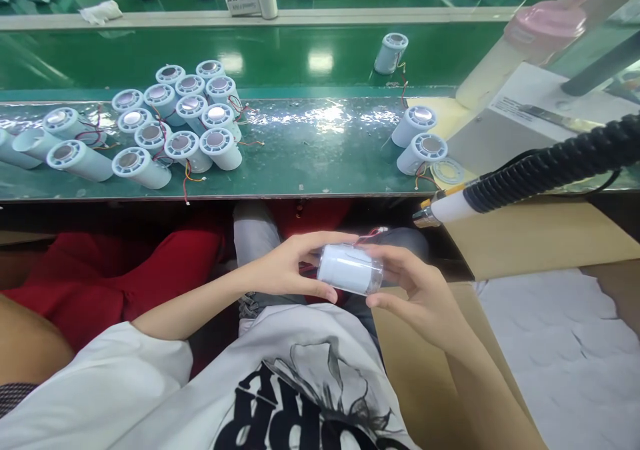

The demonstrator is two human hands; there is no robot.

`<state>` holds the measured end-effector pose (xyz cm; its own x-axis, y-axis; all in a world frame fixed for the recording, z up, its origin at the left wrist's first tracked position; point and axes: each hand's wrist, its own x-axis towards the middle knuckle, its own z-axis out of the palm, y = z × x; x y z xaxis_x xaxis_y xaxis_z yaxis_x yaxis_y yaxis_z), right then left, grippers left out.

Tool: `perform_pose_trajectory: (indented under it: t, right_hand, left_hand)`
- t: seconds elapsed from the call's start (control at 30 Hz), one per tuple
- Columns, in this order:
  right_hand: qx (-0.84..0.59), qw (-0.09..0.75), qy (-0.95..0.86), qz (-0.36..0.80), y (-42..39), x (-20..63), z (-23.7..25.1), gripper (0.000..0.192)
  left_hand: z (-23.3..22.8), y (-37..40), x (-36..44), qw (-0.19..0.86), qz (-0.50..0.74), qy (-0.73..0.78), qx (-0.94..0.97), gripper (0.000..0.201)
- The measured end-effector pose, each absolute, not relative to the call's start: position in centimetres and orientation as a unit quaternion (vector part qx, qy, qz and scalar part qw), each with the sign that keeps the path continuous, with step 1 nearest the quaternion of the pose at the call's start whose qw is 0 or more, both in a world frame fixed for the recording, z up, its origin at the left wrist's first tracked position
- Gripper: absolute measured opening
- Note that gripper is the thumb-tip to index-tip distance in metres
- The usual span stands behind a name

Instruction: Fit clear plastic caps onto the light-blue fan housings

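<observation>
Between my two hands, above my lap, lies a pale blue cylinder on its side, with a clear plastic sleeve or cup showing around its right end. My left hand grips its left end, thumb below and fingers above. My right hand holds the right end the same way. Red wires show just behind the cylinder. On the bench edge ahead, similar pale blue cylinders with round silver discs in their tops and thin coloured wires stand in a cluster; several lie tilted at the left.
Two more cylinders stand by a grey machine at the right; another is on the green belt. A black corrugated hose reaches in from the right. Below it sits a cardboard box beside white packed material. A seated person's red-clothed leg is at my left.
</observation>
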<state>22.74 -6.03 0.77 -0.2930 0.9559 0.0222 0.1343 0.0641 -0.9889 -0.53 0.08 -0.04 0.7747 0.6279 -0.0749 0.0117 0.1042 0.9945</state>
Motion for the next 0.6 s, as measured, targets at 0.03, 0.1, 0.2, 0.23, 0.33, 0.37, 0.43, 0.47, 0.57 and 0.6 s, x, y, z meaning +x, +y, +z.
perform_pose_trajectory:
  t: [0.03,0.1,0.2,0.23,0.33,0.37,0.43,0.47,0.57,0.6]
  right_hand:
    - [-0.445,0.395,-0.601,0.533,-6.04,22.7,0.87,0.046]
    - [-0.449,0.395,-0.58,0.554,-6.07,22.63,1.01,0.045]
    - [-0.455,0.393,-0.545,0.584,-6.12,22.55,1.05,0.042]
    - [-0.456,0.393,-0.532,0.595,-6.13,22.53,1.03,0.041]
    - [-0.453,0.394,-0.5,0.624,-6.13,22.44,0.96,0.037]
    - [-0.452,0.393,-0.492,0.631,-6.11,22.4,0.95,0.037]
    - [-0.456,0.391,-0.475,0.643,-6.03,22.3,0.97,0.036]
    - [-0.458,0.389,-0.467,0.648,-5.98,22.25,0.99,0.036]
    - [-0.462,0.388,-0.442,0.663,-5.8,22.04,1.11,0.035]
    - [-0.462,0.39,-0.435,0.667,-5.74,21.96,1.15,0.035]
  left_hand:
    - [-0.03,0.07,-0.58,0.694,0.224,0.25,0.637,0.077]
    - [-0.01,0.08,-0.67,0.685,0.231,0.244,0.646,0.077]
    - [0.06,0.08,-0.72,0.676,0.238,0.236,0.656,0.079]
    - [0.08,0.07,-0.72,0.674,0.239,0.234,0.659,0.08]
    - [0.16,0.03,-0.67,0.669,0.243,0.227,0.664,0.079]
    - [0.18,0.02,-0.66,0.669,0.244,0.224,0.666,0.079]
    - [0.19,0.01,-0.68,0.667,0.244,0.217,0.669,0.08]
    - [0.17,0.01,-0.7,0.666,0.244,0.214,0.672,0.081]
    - [0.06,0.03,-0.79,0.658,0.246,0.204,0.681,0.083]
    - [0.01,0.04,-0.81,0.655,0.248,0.201,0.685,0.083]
